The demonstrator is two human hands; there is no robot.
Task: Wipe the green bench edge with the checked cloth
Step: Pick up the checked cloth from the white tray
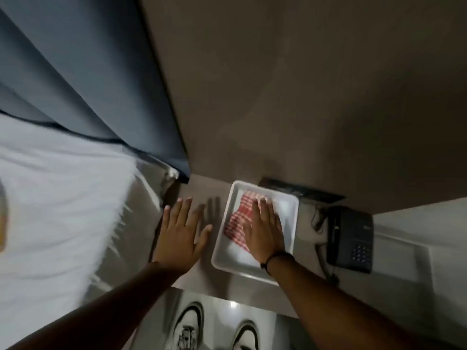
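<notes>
Two white sneakers (217, 329) down at the bottom, both hands out over the tabletop (202, 188).

Right hand (262, 231) lies flat, fingers straight and spread, pressing on the red-and-white checked cloth (240, 218), not closed around it. That cloth sits crumpled inside a white tray (252, 271) near the wall. Left hand (182, 231) is open too, palm down just beside the tray's left side, holding nothing. Dark phone (350, 238) sits right of the tray, white bedding (58, 198) off left. Pretty blurry, can't spot any green edge.
</notes>
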